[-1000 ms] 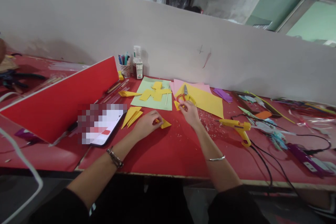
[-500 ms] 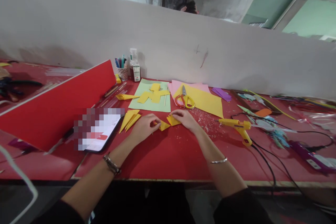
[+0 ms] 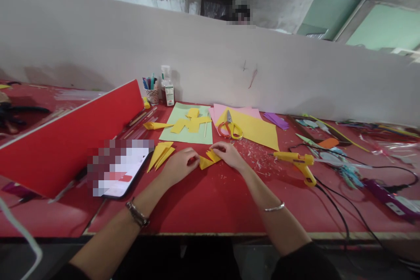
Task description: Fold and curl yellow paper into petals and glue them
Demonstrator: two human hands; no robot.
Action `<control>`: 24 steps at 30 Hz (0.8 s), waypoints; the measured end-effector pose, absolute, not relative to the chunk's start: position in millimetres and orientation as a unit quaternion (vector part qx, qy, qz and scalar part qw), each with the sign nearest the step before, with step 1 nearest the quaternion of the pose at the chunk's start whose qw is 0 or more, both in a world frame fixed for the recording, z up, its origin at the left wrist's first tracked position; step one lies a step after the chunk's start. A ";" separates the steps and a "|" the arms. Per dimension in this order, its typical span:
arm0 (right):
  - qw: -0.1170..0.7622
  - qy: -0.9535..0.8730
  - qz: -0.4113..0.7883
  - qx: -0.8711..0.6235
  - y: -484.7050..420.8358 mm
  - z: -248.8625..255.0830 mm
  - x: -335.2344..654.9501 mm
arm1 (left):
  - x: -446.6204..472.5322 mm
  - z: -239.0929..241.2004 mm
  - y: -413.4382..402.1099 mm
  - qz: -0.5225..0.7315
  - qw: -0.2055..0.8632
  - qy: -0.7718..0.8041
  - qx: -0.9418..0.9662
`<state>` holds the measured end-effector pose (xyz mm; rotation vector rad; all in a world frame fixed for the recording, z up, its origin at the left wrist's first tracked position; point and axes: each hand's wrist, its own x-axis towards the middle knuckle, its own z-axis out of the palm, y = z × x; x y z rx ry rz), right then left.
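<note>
My left hand (image 3: 180,165) is closed in a pinch at the left end of a folded yellow paper piece (image 3: 205,163) just above the red table. My right hand (image 3: 229,155) pinches a second yellow paper piece (image 3: 213,156), which has pointed folds. The two pieces meet or overlap between my hands; I cannot tell whether they are joined. Left of my left hand lie several folded yellow paper triangles (image 3: 160,155). Beyond my hands, cut yellow paper shapes (image 3: 194,124) rest on a green sheet (image 3: 170,139), and scissors (image 3: 231,127) with red and yellow handles lie on a yellow sheet (image 3: 262,133).
A yellow glue gun (image 3: 297,162) with a black cable lies at the right, near a purple power strip (image 3: 389,199). At the left are a phone (image 3: 126,175) and a leaning red board (image 3: 75,135). A pen cup (image 3: 152,96) and bottle (image 3: 168,89) stand by the partition (image 3: 203,57).
The pointed yellow piece in my right hand has come against the piece at my left hand, closing the small gap between them. The whole view has shifted slightly downward.
</note>
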<state>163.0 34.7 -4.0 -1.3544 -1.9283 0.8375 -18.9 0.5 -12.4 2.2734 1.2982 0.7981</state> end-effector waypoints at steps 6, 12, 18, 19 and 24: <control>0.296 -0.767 0.275 -0.498 34.7 -6.7 164.2 | -19.4 -9.2 -1.5 0.236 0.162 0.494 0.821; 0.268 -0.792 0.232 -0.498 33.2 -5.8 161.0 | -19.3 -5.3 -4.0 0.198 0.133 0.505 0.830; 0.259 -0.801 0.226 -0.491 33.4 -5.1 160.1 | -18.6 -9.3 -3.3 0.180 0.103 0.504 0.839; 0.258 -0.801 0.225 -0.491 33.3 -4.7 160.4 | -18.9 -10.3 -2.8 0.188 0.096 0.504 0.838; 0.257 -0.802 0.229 -0.488 32.9 -4.3 161.0 | -21.3 -17.2 0.8 0.257 0.056 0.503 0.823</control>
